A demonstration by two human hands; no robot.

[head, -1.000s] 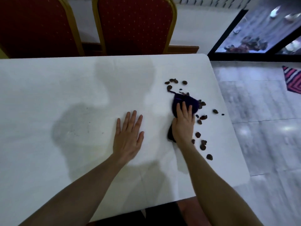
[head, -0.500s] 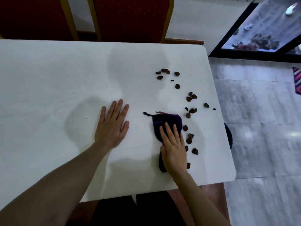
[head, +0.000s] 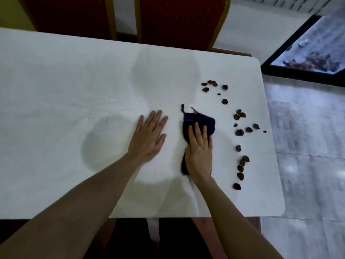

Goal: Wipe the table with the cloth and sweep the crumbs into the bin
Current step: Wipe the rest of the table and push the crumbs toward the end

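Observation:
A dark purple cloth (head: 200,121) lies crumpled on the white table (head: 74,90), right of centre. My right hand (head: 199,152) presses flat on it with straight fingers. To its left, my left hand (head: 149,137) rests flat on the bare tabletop, fingers spread. Several brown crumbs (head: 239,132) are scattered in a loose line to the right of the cloth, from the far cluster (head: 210,85) down to the near one (head: 237,186). The cloth is apart from the crumbs. No bin is in view.
Two red chairs with gold frames (head: 179,21) stand behind the table's far edge. The table's right edge (head: 272,146) drops to a grey tiled floor (head: 308,165). A dark-framed glass door (head: 308,53) is at the far right.
My right hand has drawn the cloth leftward and toward me, away from the crumbs, which now lie uncovered to its right. My left hand has stayed flat on the table.

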